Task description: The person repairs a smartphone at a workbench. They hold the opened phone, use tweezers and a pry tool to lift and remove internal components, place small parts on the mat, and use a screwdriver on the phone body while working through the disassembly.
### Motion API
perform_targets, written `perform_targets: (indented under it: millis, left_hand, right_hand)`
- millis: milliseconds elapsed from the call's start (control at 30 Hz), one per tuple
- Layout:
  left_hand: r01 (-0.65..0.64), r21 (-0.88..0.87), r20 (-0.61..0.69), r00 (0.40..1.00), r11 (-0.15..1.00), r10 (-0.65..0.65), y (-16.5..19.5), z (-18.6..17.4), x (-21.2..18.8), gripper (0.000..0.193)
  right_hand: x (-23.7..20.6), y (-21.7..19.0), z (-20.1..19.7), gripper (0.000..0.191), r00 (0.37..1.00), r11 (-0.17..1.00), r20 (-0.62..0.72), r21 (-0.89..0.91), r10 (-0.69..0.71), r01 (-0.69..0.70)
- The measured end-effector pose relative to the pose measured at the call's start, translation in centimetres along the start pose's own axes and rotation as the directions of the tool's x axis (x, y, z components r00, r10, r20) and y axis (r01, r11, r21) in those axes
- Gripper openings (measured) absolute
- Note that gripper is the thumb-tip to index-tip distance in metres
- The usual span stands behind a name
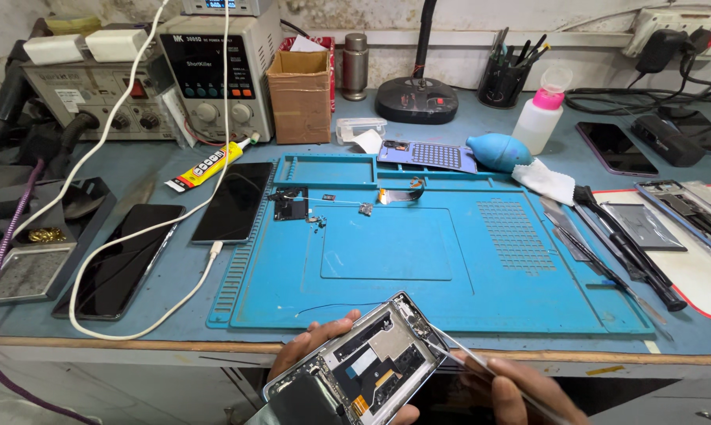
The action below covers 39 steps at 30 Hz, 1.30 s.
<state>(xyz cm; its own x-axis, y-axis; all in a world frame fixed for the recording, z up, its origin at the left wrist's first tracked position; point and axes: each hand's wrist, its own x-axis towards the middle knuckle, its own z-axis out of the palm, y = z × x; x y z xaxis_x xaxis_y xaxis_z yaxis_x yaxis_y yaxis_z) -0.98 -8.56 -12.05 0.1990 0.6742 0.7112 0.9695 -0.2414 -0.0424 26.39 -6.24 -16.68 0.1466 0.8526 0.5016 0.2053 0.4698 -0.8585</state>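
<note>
- Left hand (312, 346), bottom centre: fingers wrapped around opened phone (355, 366).
- Right hand (513, 389), bottom right: fingers pinched on tweezers (469, 358), tip touching phone edge.
- Blue mat (450, 267) above, mid-frame.

opened phone (359, 366) — tilted, circuitry exposed, tweezers (481, 368) touching

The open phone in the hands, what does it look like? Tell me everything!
The open phone has its back cover off, so its insides show: a silvery metal frame, dark boards, a pale patch in the middle and small orange and gold bits. It is tilted, with one corner pointing up toward the blue work mat, and it is held above the table edge, not lying on it. The left hand grips it from underneath. The right hand holds thin metal tweezers whose tips touch the phone's right edge.
</note>
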Motion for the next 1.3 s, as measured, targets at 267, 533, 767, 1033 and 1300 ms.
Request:
perform_targets:
  millis: [267,533,767,1033,1300]
  left_hand:
    - [-0.010,-0.104,-0.008,1.000,0.994,0.009,0.0,-0.9,0.4,0.066]
    - [0.000,-0.119,-0.037,0.999,0.993,-0.005,0.4,-1.0,0.5,0.065]
    - [0.014,-0.169,-0.034,0.999,0.986,-0.020,0.4,-1.1,0.6,0.071]
    - [-0.021,-0.201,-0.062,0.998,0.979,0.009,0.2,-1.8,1.0,0.060]
    - [-0.092,-0.194,-0.147,0.987,0.977,0.064,0.0,-2.9,2.2,0.058]
  right_hand:
    - [3.5,-7.5,1.2,0.019,0.973,0.973,-0.047,0.065,0.224,-0.221]
    - [1.1,-3.8,1.2,0.021,0.998,0.994,0.032,0.091,0.061,-0.063]
    - [-0.3,-2.1,0.9,0.022,0.973,0.976,0.105,-0.046,-0.207,0.213]
    - [3.3,-8.1,1.9,0.019,0.929,0.931,-0.083,0.091,0.361,-0.353]
    - [1.9,-7.6,2.8,0.017,0.994,0.993,0.022,0.046,-0.107,0.106]
